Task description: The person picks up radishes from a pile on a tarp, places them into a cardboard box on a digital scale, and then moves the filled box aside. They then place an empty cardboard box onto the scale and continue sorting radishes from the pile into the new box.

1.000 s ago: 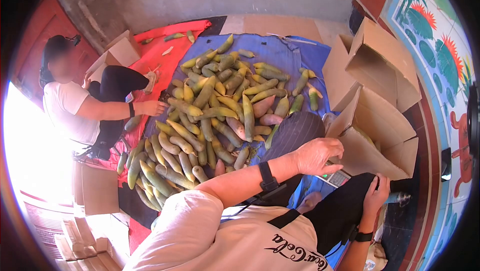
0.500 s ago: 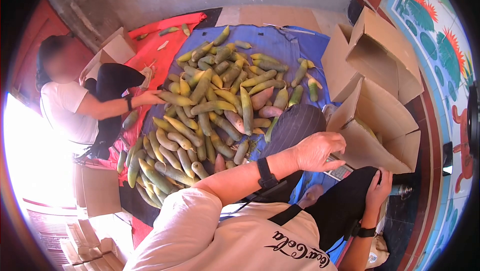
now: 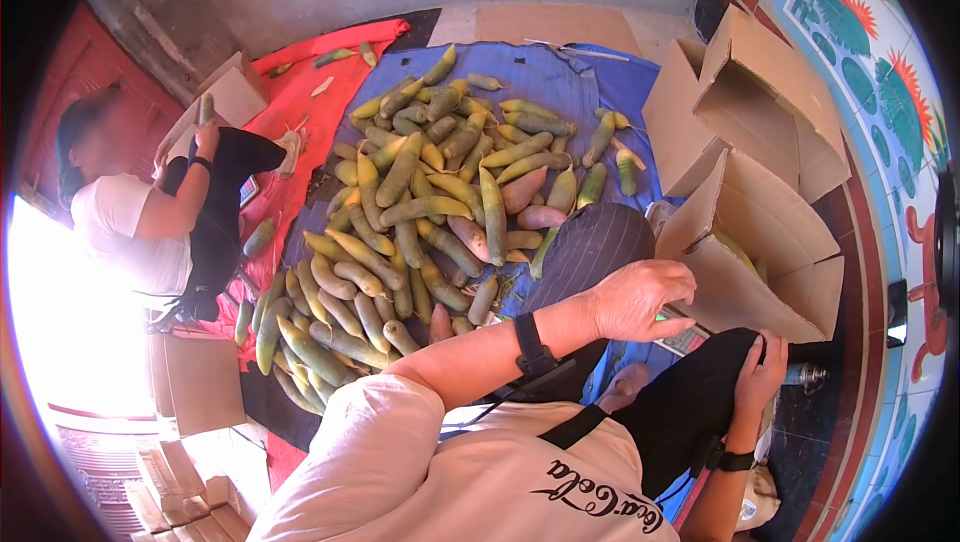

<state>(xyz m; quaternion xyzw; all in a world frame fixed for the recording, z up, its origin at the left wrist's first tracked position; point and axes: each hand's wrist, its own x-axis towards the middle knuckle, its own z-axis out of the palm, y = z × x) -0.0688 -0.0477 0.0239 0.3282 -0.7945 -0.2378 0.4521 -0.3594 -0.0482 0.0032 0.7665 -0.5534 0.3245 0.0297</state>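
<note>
My left hand (image 3: 645, 299) hangs over my bent legs near an open cardboard box (image 3: 735, 287). Its thumb stands apart from the curled fingers, and I see nothing held. Just beyond the thumb, partly hidden by my hand and knee, is what looks like a scale (image 3: 685, 341). My right hand (image 3: 762, 377) lies over my black-clad knee (image 3: 705, 387), fingers spread on the cloth. In front of me a big pile of green radishes (image 3: 400, 212) covers a blue sheet (image 3: 570, 82). A few pinkish radishes (image 3: 525, 189) lie among them.
A co-worker (image 3: 135, 227) sits at the left holding a radish (image 3: 206, 108) upright beside a box. Another open carton (image 3: 770, 107) stands at the back right. Folded cardboard (image 3: 180, 487) lies at lower left, a red sheet (image 3: 325, 82) at back left.
The co-worker's hand has drawn back from the pile and now holds a radish up near the box at left. Both my hands stay nearly where they were.
</note>
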